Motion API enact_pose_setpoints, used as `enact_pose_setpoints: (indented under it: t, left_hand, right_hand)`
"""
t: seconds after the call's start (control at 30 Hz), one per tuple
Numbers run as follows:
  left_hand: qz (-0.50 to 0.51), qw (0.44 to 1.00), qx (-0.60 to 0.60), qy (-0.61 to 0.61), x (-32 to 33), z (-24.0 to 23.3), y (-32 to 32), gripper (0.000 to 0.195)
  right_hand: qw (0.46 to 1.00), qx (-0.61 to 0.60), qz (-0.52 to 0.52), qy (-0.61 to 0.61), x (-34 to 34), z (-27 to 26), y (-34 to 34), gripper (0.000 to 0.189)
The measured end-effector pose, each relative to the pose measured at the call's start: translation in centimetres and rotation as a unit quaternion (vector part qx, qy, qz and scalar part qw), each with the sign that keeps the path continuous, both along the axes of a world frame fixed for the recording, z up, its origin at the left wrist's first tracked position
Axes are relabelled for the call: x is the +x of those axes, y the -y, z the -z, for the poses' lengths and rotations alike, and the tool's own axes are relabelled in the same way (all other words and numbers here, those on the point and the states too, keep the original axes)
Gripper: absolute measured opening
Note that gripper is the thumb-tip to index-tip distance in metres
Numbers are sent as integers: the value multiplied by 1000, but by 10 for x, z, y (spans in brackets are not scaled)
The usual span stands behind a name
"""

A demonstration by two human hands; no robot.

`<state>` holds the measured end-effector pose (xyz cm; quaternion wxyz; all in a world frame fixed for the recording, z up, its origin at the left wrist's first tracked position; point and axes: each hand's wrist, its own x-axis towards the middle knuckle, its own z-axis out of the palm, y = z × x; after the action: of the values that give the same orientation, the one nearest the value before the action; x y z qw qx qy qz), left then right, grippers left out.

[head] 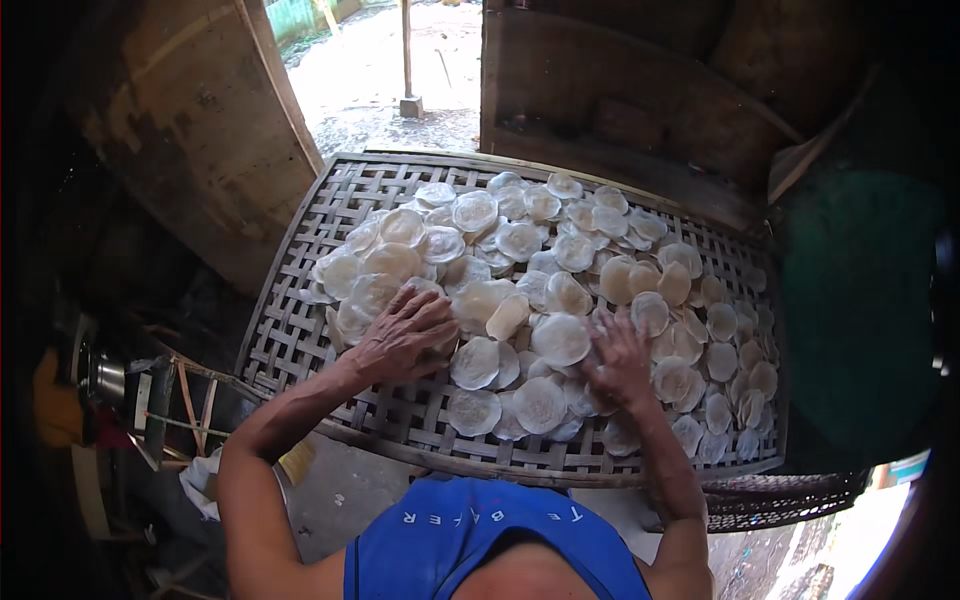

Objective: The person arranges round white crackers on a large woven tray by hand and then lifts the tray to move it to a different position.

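Many thin, round, whitish crackers lie scattered and overlapping across a woven bamboo drying rack. My left hand is palm down on the left part of the layer, its fingers slightly bent over some crackers; what is under the palm is hidden. On the right side, my right hand rests among the crackers with fingers spread, touching a broad pale cracker with its left edge. A small tan cracker lies tilted between my two hands. Toward the left end, bare weave shows.
A wooden panel stands beyond the rack's left, next to a bright doorway with a post. Dark boards back the right side. A wooden frame and a white sack are at lower left. Another woven rack is at lower right.
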<state>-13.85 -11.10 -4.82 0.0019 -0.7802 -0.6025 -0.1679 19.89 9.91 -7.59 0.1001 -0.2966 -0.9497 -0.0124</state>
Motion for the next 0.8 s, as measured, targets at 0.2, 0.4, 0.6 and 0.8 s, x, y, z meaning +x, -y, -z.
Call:
enact_pose_setpoints:
  t: [0.2, 0.4, 0.6, 0.8]
  left_hand:
    - [-74, 994, 61, 52, -21, -14, 21, 48]
    - [-197, 980, -9, 29, -46, 16, -12, 66]
    - [-268, 958, -73, 63, -71, 12, -51, 72]
    - [-385, 921, -60, 4, -129, 36, -48, 57]
  right_hand:
    - [975, -144, -110, -131, -43, -51, -22, 56]
    - [979, 40, 183, -86, -29, -33, -179, 69]
    - [984, -75, 159, 7, -58, -14, -165, 77]
    - [985, -161, -11, -62, -111, -4, -82, 74]
